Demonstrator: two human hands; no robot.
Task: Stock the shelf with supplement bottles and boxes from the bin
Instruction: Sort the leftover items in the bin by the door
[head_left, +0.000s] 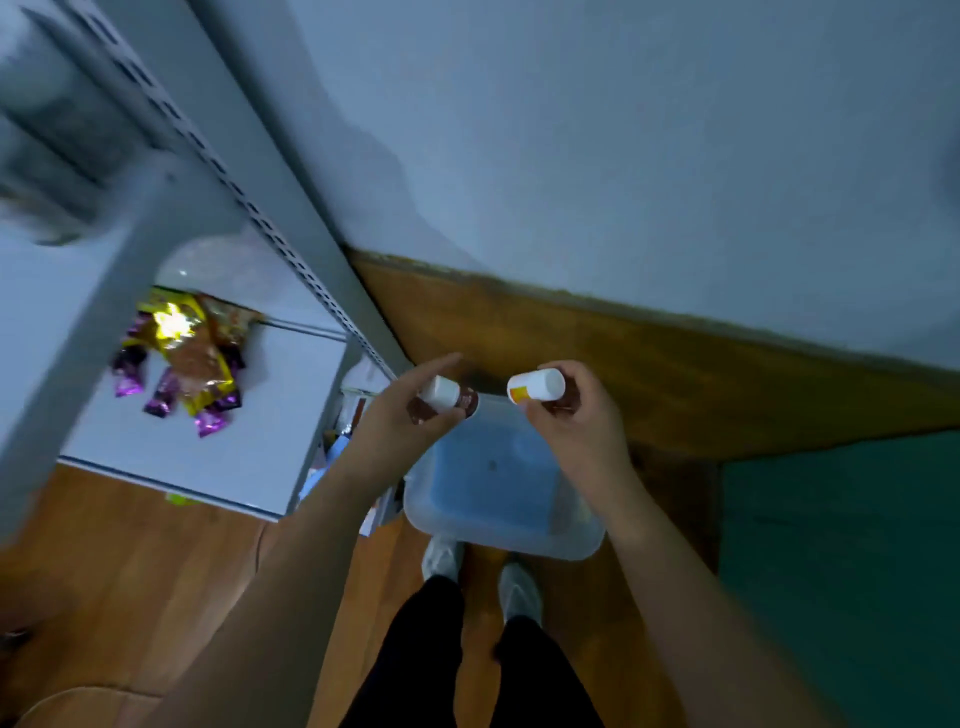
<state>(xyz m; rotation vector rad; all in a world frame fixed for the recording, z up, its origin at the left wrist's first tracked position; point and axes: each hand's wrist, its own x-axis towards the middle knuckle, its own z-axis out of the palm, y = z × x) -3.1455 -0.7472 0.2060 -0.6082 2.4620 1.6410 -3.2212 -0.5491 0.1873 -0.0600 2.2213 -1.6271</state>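
Head view: left hand (410, 410) grips a small brown bottle with a white cap (448, 399); right hand (566, 415) grips a similar white-capped bottle (537, 387), both above the translucent plastic bin (498, 540). Risk: fingertip holds may slip during the swing toward the grey metal shelf (208, 457), dropping 1 bottle.

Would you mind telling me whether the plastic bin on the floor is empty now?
It looks empty: the clear bin shows only its bare blue bottom, though both hands hide part of its far end.
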